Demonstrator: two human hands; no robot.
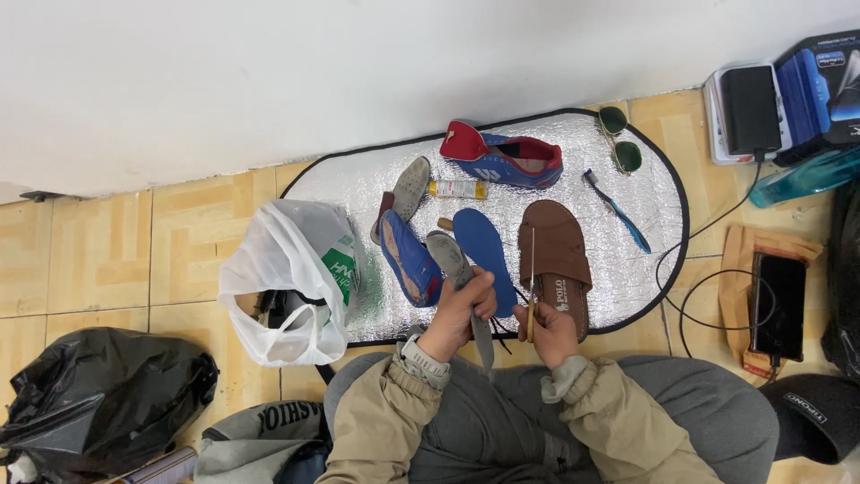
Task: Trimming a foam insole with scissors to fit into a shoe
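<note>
White plastic bag (287, 278) w/ green printed panel: on the floor, left of the hands (502, 318), slumped and open at the bottom. Small yellowish tube/bottle w/ a label (458, 189): lying flat on the silver mat, beyond the hands, just left of the blue-red shoe. Black and blue box (820, 85): far right, up by the wall, glossy, beside a white block w/ a dark slab on top. Dark phone screen (778, 305): right of the hands, on a brown paper piece, screen off, cable attached. Brown sandal w/ white printed label on its footbed (557, 296): just beyond the right hand.
</note>
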